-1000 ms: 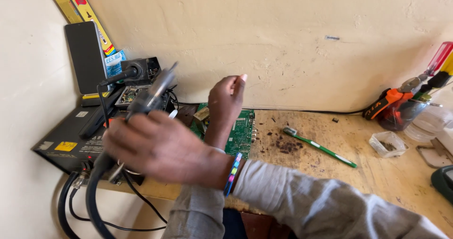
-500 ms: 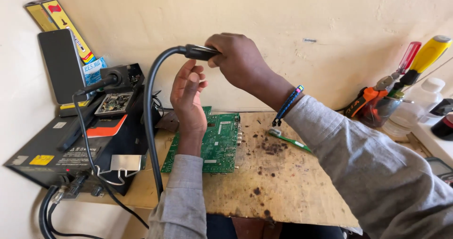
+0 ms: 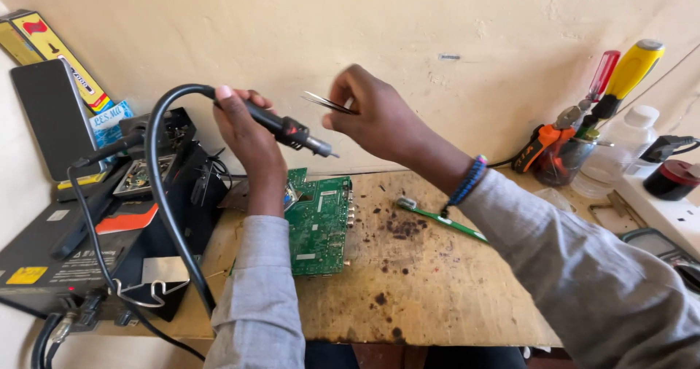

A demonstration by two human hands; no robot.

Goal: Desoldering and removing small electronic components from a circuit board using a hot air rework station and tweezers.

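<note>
My left hand (image 3: 248, 132) is raised above the wooden table (image 3: 437, 281) and grips a black hot-air handle (image 3: 281, 127), whose metal nozzle points to the right. The handle's thick black hose (image 3: 157, 194) loops down to the left. My right hand (image 3: 372, 117) is up beside it, pinching thin metal tweezers (image 3: 328, 104) whose tips point left, just above the nozzle. A green circuit board (image 3: 321, 223) lies flat on the table below both hands, partly hidden by my left forearm.
A black rework station (image 3: 80, 259) with cables fills the left edge, with a dark phone (image 3: 47, 125) and yellow boxes (image 3: 44, 44) leaning on the wall behind it. A green brush (image 3: 441, 219) lies right of the board. A jar of screwdrivers (image 3: 565, 154) and a plastic bottle (image 3: 620, 150) stand at the far right.
The hot-air handle has passed from my right hand to my left hand. My right hand now holds the tweezers. The camera view has shifted to the right.
</note>
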